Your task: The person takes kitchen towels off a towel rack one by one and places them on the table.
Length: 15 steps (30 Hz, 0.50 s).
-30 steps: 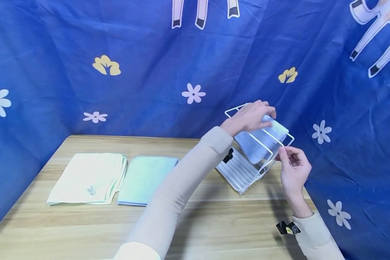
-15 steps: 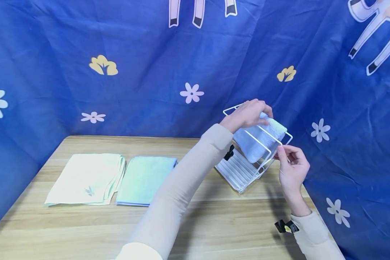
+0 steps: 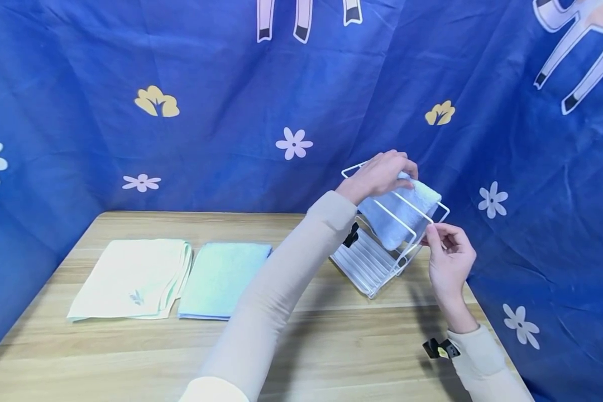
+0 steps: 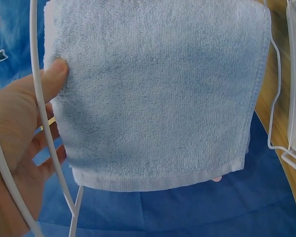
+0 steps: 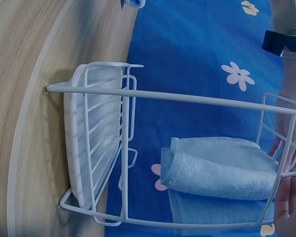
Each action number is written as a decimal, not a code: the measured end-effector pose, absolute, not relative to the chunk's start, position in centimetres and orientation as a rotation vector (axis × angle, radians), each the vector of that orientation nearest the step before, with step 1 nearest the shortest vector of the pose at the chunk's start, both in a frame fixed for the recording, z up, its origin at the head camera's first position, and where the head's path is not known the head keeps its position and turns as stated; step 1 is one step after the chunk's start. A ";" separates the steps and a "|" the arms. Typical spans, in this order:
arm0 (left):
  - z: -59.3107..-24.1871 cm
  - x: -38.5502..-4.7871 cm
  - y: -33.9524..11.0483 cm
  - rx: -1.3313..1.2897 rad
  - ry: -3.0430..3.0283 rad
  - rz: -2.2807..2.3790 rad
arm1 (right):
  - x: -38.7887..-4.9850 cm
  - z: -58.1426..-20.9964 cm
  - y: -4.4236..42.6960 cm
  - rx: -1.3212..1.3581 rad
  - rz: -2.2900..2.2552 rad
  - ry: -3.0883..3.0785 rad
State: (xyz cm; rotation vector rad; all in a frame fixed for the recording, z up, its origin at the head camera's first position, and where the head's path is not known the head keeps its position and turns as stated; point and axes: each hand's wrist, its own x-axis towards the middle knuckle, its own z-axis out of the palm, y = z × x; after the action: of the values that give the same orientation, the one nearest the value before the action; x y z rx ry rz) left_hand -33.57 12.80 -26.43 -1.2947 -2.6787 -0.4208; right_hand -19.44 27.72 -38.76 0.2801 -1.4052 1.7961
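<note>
A white two-tier wire rack (image 3: 415, 239) stands at the table's back right. On its upper tier sits a folded light blue towel (image 3: 392, 220), which fills much of the left wrist view. My left hand (image 3: 379, 173) reaches over the top wires and pinches the towel's edge, with the thumb (image 4: 56, 74) on the near face and the other fingers partly behind it. At the rack's right side, my right hand (image 3: 451, 262) grips the upper wire frame between thumb and fingers. In the right wrist view the towel (image 5: 219, 170) lies folded inside the frame.
A white ribbed tray (image 3: 364, 262) fills the rack's lower tier. Left on the wooden table (image 3: 352, 352) lie a folded pale mint towel (image 3: 125, 273) and a folded blue towel (image 3: 223, 276). A blue patterned curtain (image 3: 221, 95) closes in the back and sides.
The towel's upper edge and my left thumb have risen slightly. My right hand stays at the rack's frame; the head view has shifted a little.
</note>
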 end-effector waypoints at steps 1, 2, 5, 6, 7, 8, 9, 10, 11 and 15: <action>-26.4 -33.6 12.7 -1.299 -2.673 -0.419 | -19.5 -38.8 27.7 0.286 1.804 -1.397; -26.4 -33.6 12.7 -1.301 -2.668 -0.416 | -19.5 -38.8 27.7 0.287 1.806 -1.397; -26.3 -33.7 12.4 -1.289 -2.652 -0.430 | -19.6 -38.9 27.8 0.274 1.792 -1.409; -26.2 -33.8 12.3 -1.280 -2.646 -0.435 | -19.6 -38.9 27.8 0.271 1.790 -1.410; -26.2 -33.8 12.1 -1.272 -2.640 -0.445 | -19.7 -38.9 27.8 0.269 1.790 -1.408; -26.1 -33.8 12.0 -1.266 -2.632 -0.458 | -19.7 -38.9 27.8 0.263 1.780 -1.418; -26.0 -33.8 11.9 -1.265 -2.623 -0.471 | -19.7 -38.9 27.8 0.266 1.790 -1.409; -26.0 -33.9 11.7 -1.268 -2.610 -0.476 | -19.7 -38.9 27.8 0.264 1.785 -1.414; -25.9 -33.9 11.6 -1.274 -2.599 -0.485 | -19.7 -38.9 27.8 0.269 1.793 -1.406; -25.8 -34.0 11.2 -1.293 -2.542 -0.525 | -19.6 -38.7 27.8 0.283 1.804 -1.396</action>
State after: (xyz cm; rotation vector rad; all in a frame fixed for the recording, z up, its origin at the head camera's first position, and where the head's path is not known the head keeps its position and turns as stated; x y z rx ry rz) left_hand -33.99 11.25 -25.75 -1.2933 -2.5416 -0.5252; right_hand -19.62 27.85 -38.74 0.2829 -1.3964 1.8043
